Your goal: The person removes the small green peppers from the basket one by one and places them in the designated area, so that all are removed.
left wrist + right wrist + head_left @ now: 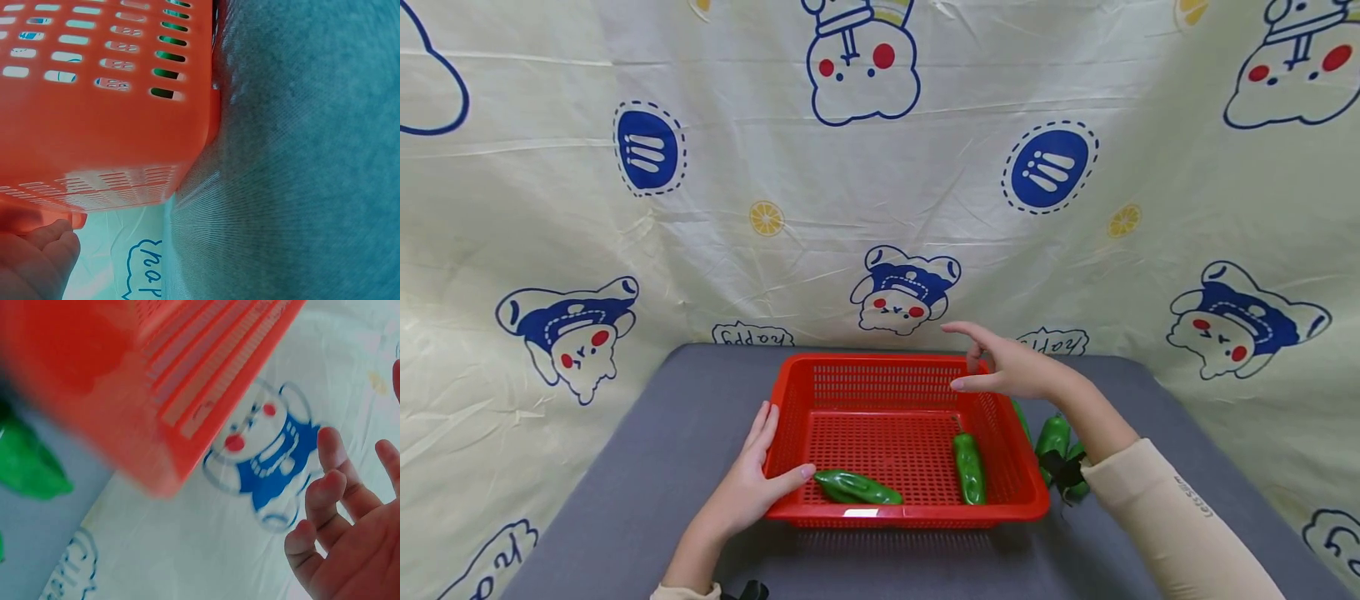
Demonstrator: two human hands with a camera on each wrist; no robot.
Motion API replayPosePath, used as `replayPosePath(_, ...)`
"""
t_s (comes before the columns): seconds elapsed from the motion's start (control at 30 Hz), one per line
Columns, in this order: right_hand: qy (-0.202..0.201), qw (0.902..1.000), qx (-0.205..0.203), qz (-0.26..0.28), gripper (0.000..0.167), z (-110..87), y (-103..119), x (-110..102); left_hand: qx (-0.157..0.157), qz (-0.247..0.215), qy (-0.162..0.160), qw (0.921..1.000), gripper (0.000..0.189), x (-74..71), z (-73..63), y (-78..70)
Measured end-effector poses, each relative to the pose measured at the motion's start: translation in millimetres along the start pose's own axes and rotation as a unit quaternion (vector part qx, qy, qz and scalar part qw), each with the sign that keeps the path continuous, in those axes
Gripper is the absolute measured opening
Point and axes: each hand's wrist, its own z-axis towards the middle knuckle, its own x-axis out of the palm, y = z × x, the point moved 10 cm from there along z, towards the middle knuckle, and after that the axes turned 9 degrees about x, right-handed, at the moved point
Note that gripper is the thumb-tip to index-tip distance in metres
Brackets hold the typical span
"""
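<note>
A red plastic basket [887, 510] with slotted walls stands in front of me. My left hand [756, 467] holds its left rim, thumb reaching over the front corner and fingers along the outer side; the left wrist view has those fingers [59, 247] at the rim. Inside, one green pepper [859, 487] lies along the front wall near my left thumb, and a second green pepper [970, 468] lies at the right. Above the basket's back right corner my right hand [1011, 367] hovers with nothing in it, fingers spread and loosely bent in the right wrist view.
Several more green peppers [1054, 435] lie on the grey table [700, 400] just right of the basket, partly hidden by my right forearm and its black wrist strap [1063, 467]. A printed cloth [715, 167] hangs behind and beside the table.
</note>
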Motion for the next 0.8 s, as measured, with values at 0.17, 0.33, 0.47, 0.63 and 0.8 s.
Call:
replayPosePath(0.17, 0.029, 0.9994, -0.020, 0.010, 0.081, 0.6, 25, 26, -0.002, 0.002, 0.000, 1.0000, 0.105, -0.1, 0.1, 1.2)
replayPosePath(0.33, 0.044, 0.9976, -0.045, 0.028, 0.075, -4.5, 43, 46, -0.003, 0.000, 0.001, 1.0000, 0.105, 0.0, 0.4, 1.8)
replayPosePath(0.47, 0.044, 0.9970, -0.056, 0.033, 0.071, -9.4, 53, 53, -0.005, 0.000, 0.000, 1.0000, 0.106, 0.0, 0.4, 1.3)
replayPosePath(0.63, 0.050, 0.9972, -0.049, 0.028, 0.070, -15.0, 59, 59, -0.006, 0.004, -0.001, 1.0000, 0.105, -0.5, 0.6, 1.9)
replayPosePath(0.8, 0.061, 0.9962, -0.052, 0.031, 0.070, -22.7, 62, 64, -0.003, 0.005, 0.000, 1.0000, 0.104, -0.3, 0.7, 1.7)
